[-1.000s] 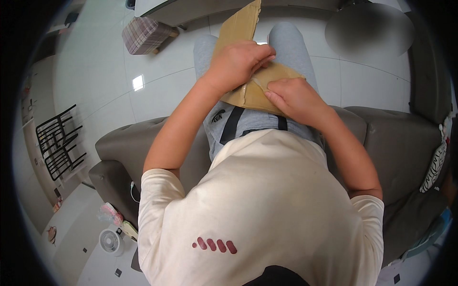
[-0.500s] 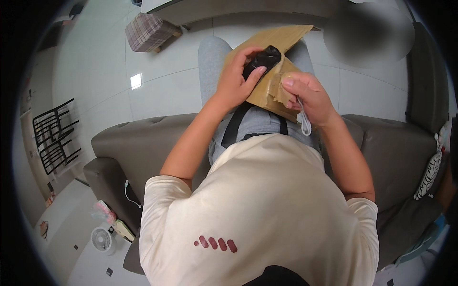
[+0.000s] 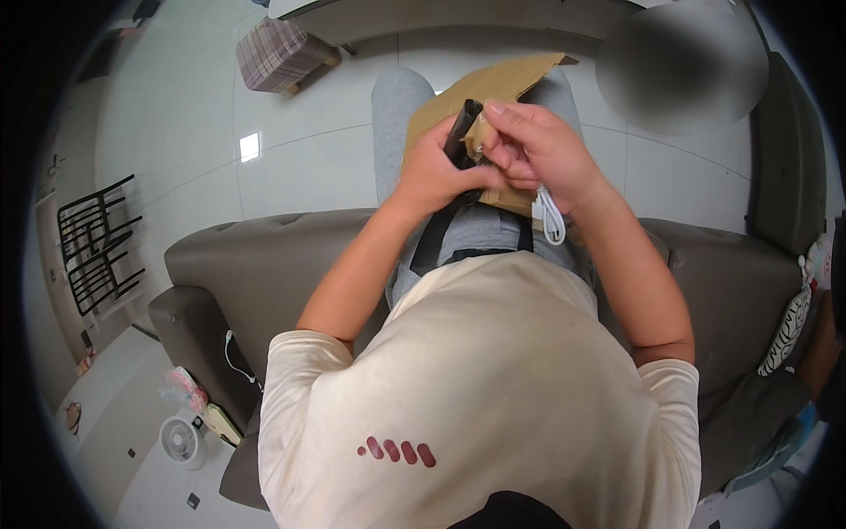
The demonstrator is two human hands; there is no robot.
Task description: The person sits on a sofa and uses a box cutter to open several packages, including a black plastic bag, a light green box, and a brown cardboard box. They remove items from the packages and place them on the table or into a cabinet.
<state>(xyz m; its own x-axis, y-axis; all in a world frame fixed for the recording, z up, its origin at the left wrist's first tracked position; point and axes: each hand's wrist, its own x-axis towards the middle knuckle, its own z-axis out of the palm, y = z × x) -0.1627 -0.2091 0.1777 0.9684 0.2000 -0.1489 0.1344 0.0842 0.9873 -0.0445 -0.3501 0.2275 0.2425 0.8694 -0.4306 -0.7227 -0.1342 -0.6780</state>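
Presently clasping black bundle [image 3: 463, 134] in left grip [image 3: 434, 175]; just beside, pinching crumpled brown scrap [image 3: 477, 138] in right grip [image 3: 548, 148], with looped white cable [image 3: 552, 219] dangling beneath. Holding all above brown cardboard sheet [image 3: 502, 78] laid across grey trousers [image 3: 397, 110], seated on padded grey-brown sofa [image 3: 718, 273].

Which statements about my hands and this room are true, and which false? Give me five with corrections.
1. The left hand holds a long, shiny black object. True.
2. A looped white cable hangs from the left hand. False: the cable hangs from the right hand.
3. A flat brown cardboard piece lies over the grey-trousered thighs. True.
4. A round white fan stands in the picture's upper right. False: the fan is at the lower left.
5. A boxy plaid stool stands on the pale tiled floor. True.
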